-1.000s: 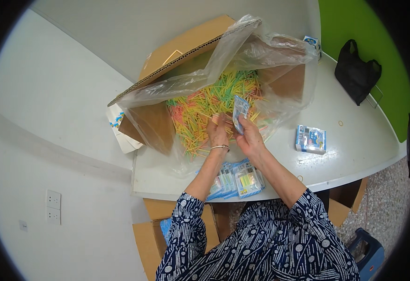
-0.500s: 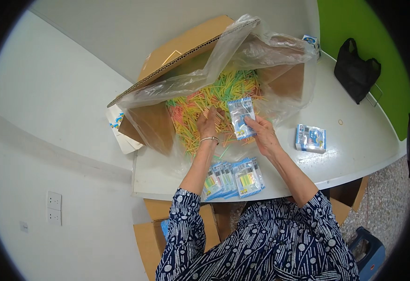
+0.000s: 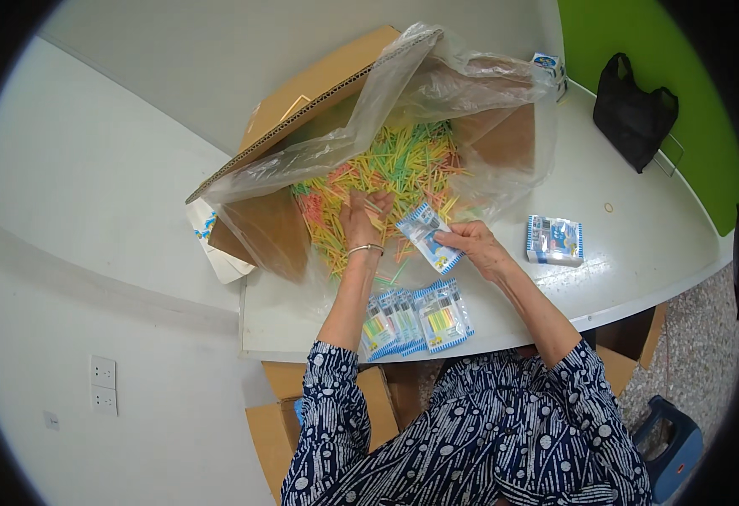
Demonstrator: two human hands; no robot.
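1. Along the near edge of the white table [image 3: 647,249], I see overlapping filled packets [image 3: 420,322], clear with blue-striped ends, lying left of the right forearm;
2. beyond them, the right hand [image 3: 481,247] pinches a blue-and-white packet [image 3: 428,239] between thumb and fingers, tilted, just right of the other hand; farther right lies a shrink-wrapped block [image 3: 554,240];
3. farther left, I have the left hand [image 3: 362,221] among the coloured sticks [image 3: 403,164], fingers part-curled; I cannot tell whether it grips any;
4. those sticks lie heaped in a cardboard box [image 3: 323,84] with a clear plastic liner [image 3: 378,94];
5. at far right, a black bag [image 3: 635,118] is against a green panel [image 3: 690,169].
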